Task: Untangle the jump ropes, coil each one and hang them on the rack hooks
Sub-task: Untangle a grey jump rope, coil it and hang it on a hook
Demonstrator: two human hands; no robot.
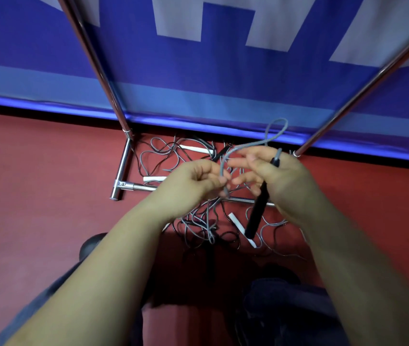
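Note:
A tangle of grey and black jump ropes (198, 221) with white handles (237, 221) lies on the red floor around the foot of the chrome rack (123, 168). My left hand (193, 181) pinches a grey rope (248, 144) that loops upward above both hands. My right hand (273, 171) holds the same rope's black handle (258, 213), which hangs down from the palm, and its fingers pinch the grey cord near my left fingertips. The rack's hooks are out of view.
Two chrome rack posts (93, 58) (363, 96) rise on the left and right. A blue and white banner (198, 71) stands close behind the rack. My knees and dark shoes (91, 245) are at the bottom of the view.

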